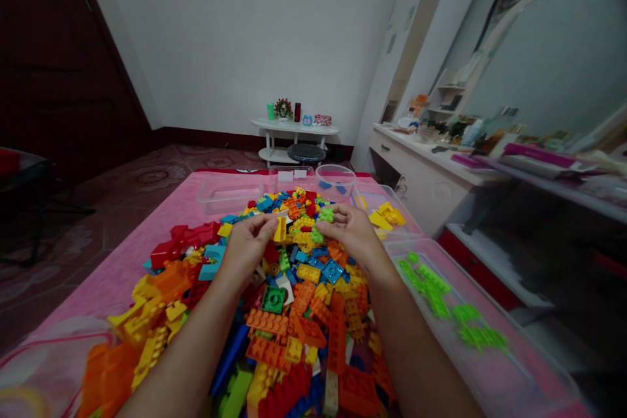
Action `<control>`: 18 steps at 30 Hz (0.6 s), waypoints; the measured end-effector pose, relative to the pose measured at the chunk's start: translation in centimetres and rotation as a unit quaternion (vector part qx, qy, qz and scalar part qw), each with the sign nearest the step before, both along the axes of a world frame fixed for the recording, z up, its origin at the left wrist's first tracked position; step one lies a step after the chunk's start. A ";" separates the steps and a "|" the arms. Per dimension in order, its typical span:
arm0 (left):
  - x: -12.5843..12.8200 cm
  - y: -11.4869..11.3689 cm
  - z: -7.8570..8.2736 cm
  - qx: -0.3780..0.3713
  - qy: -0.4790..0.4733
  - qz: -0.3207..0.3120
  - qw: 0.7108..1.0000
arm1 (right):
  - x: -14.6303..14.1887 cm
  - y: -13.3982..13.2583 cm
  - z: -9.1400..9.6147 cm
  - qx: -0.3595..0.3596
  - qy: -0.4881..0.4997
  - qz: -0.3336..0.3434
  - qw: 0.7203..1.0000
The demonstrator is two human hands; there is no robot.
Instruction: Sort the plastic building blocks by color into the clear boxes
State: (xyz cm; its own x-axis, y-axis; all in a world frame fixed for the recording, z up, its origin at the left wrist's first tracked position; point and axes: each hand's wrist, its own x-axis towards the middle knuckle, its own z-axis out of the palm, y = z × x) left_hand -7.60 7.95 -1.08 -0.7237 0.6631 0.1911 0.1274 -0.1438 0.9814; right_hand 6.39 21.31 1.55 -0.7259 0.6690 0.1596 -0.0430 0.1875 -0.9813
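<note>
A big heap of coloured plastic building bricks (289,313) covers the pink table cover (147,241). My left hand (247,245) reaches into the heap's far part, fingers pinched on a yellow brick (280,230). My right hand (349,230) is just to the right of it, fingers curled over the pile and touching a light green brick (326,215). Both forearms lie over the near bricks.
Clear plastic trays ring the heap: one on the right with green bricks (441,287), one behind it with yellow bricks (385,215), an empty one at the far left (223,192). A round clear bowl (336,179) stands at the back. A white dresser (421,170) is to the right.
</note>
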 end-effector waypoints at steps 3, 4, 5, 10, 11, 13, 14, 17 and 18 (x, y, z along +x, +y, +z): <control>-0.4 0.0 -0.4 0.019 -0.090 -0.003 0.996 | 0.4 0.2 0.7 -0.022 0.015 0.008 1.000; -0.5 0.1 -0.6 0.025 -0.112 -0.005 0.993 | 0.4 0.1 0.8 -0.021 0.012 0.019 1.000; -0.7 0.1 -0.7 0.031 -0.129 -0.005 0.991 | 0.4 -0.2 0.9 -0.018 0.010 0.033 0.999; -1.2 0.0 -0.9 0.047 -0.151 0.018 0.987 | 0.2 -1.3 1.1 -0.012 0.015 0.100 0.995; -1.2 0.0 -0.8 0.047 -0.139 0.037 0.988 | 0.2 -1.3 1.1 -0.010 0.014 0.108 0.994; -1.2 -0.1 -0.6 0.048 -0.102 0.085 0.990 | 0.3 -1.0 1.1 0.009 0.006 0.102 0.995; -1.2 -0.2 -0.5 0.048 -0.081 0.106 0.990 | 0.4 -0.6 1.0 0.029 -0.003 0.086 0.996; -1.1 -0.1 -0.5 0.038 -0.025 0.128 0.991 | 1.1 1.1 0.8 0.134 -0.055 -0.009 0.989; -1.1 -0.1 -0.5 0.030 -0.007 0.123 0.992 | 1.4 1.7 0.7 0.185 -0.093 -0.043 0.977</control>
State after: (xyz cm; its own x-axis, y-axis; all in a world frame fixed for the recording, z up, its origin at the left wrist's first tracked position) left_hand -8.69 7.88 -1.62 -0.8649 0.4544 0.2130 0.1519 -0.1675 0.9741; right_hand 7.80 23.06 2.21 -0.7084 0.6505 0.2737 0.1611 0.5265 -0.8348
